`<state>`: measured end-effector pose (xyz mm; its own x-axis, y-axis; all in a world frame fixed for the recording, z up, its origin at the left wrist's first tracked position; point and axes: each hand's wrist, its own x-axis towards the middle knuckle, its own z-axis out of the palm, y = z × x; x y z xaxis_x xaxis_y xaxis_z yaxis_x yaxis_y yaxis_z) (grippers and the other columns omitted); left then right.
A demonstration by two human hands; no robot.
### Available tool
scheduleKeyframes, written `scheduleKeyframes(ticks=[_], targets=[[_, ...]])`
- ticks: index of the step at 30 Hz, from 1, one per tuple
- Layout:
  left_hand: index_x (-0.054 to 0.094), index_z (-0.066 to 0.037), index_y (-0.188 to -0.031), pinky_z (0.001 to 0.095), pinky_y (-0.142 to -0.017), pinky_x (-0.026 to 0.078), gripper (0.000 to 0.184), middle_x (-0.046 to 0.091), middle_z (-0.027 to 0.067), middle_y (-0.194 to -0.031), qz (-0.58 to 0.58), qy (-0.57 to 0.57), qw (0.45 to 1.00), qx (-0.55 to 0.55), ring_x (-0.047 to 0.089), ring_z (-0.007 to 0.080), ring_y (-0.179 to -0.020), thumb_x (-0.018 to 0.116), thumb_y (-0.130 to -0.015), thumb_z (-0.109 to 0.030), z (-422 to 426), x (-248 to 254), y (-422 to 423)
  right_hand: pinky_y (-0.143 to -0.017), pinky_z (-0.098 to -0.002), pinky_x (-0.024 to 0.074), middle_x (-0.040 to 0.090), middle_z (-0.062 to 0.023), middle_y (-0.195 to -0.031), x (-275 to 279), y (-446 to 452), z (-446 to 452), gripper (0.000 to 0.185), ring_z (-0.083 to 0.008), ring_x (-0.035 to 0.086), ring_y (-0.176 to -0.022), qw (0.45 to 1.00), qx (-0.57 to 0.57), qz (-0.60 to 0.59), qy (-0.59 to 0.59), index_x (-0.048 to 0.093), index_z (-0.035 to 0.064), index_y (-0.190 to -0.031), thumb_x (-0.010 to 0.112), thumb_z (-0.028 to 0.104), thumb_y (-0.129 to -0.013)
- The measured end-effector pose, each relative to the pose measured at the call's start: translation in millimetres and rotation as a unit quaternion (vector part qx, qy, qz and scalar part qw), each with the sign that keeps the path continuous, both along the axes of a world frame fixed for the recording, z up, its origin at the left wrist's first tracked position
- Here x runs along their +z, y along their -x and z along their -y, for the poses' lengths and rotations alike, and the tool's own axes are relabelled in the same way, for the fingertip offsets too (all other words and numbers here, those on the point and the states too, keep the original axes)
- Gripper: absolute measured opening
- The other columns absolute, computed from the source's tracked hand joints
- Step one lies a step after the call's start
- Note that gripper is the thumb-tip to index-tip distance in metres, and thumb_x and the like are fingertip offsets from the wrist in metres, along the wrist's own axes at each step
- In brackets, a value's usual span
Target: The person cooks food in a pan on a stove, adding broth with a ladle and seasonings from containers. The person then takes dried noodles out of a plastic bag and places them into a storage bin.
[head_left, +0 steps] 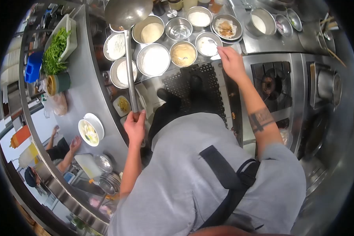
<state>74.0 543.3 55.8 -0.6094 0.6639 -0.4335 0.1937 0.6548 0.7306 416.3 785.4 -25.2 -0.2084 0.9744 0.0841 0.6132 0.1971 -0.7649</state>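
My left hand [135, 125] is closed around the end of a long metal handle. It belongs to a large ladle [128, 11], whose wide round bowl hangs over the far containers. My right hand [231, 62] pinches a small spoon [214, 42] that dips into a metal container of white powder [205, 48]. Beside that container stands one with a tan paste or powder [183, 54]. Farther left is a wider container of white powder [153, 59], with another white-filled container [122, 74] partly behind the ladle handle.
A stove burner [270, 83] lies to my right. On the left steel counter are a white bowl of food [91, 129], a tub of leafy greens [59, 47] and stacked metal bowls [109, 183]. Across that counter a co-worker's hand [75, 144] reaches toward the bowl.
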Motion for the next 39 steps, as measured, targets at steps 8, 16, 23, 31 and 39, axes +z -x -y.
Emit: scheduleKeyframes(ticks=[8,16,23,31,39], targets=[[0.046,-0.002,-0.067,0.0260,-0.054,0.034,0.038,0.041,-0.0035,-0.060,-0.013,0.032,0.998,-0.059,0.035,0.0066,-0.060,0.074,-0.087,-0.019,-22,5,-1,-0.073,-0.0274,0.0510,0.067,-0.0093,-0.093,12,-4,43,0.023,-0.0172,0.065,-0.080,0.986,-0.057,-0.150,0.044,0.066,0.0006,-0.117,0.058,0.006,-0.096],[0.047,0.000,-0.068,0.0274,-0.053,0.035,0.039,0.040,-0.0016,-0.059,-0.049,0.047,0.994,-0.085,0.035,0.0078,-0.059,0.075,-0.086,-0.021,-19,17,1,-0.076,-0.0407,0.0520,0.064,-0.0166,-0.094,-20,67,-12,0.030,-0.0360,0.063,-0.086,0.969,0.231,0.002,-0.084,0.063,0.0005,-0.114,0.056,-0.005,-0.085],[0.047,0.000,-0.068,0.0286,-0.053,0.035,0.040,0.041,-0.0002,-0.058,-0.028,0.056,0.997,-0.046,0.036,0.0088,-0.059,0.075,-0.086,-0.024,-4,9,-6,-0.077,-0.0441,0.0524,0.062,-0.0175,-0.093,-16,65,-11,0.034,-0.0365,0.063,-0.088,0.960,0.252,0.061,-0.107,0.061,0.0012,-0.111,0.053,-0.003,-0.079],[0.047,0.000,-0.068,0.0292,-0.054,0.035,0.042,0.041,0.0011,-0.058,0.004,0.055,0.998,-0.016,0.035,0.0098,-0.059,0.075,-0.085,-0.025,6,-7,-4,-0.075,-0.0492,0.0515,0.062,-0.0223,-0.090,-16,78,0,0.018,-0.0411,0.063,-0.085,0.962,0.221,0.156,-0.046,0.057,-0.0004,-0.093,0.052,-0.002,-0.076],[0.047,-0.001,-0.068,0.0291,-0.052,0.035,0.041,0.041,-0.0005,-0.057,0.025,0.046,0.999,0.004,0.036,0.0088,-0.057,0.076,-0.085,-0.025,0,-10,-6,-0.073,-0.0495,0.0530,0.064,-0.0237,-0.088,18,96,-12,0.012,-0.0419,0.064,-0.082,0.902,0.346,0.259,0.013,0.060,-0.0014,-0.087,0.055,0.000,-0.075]])
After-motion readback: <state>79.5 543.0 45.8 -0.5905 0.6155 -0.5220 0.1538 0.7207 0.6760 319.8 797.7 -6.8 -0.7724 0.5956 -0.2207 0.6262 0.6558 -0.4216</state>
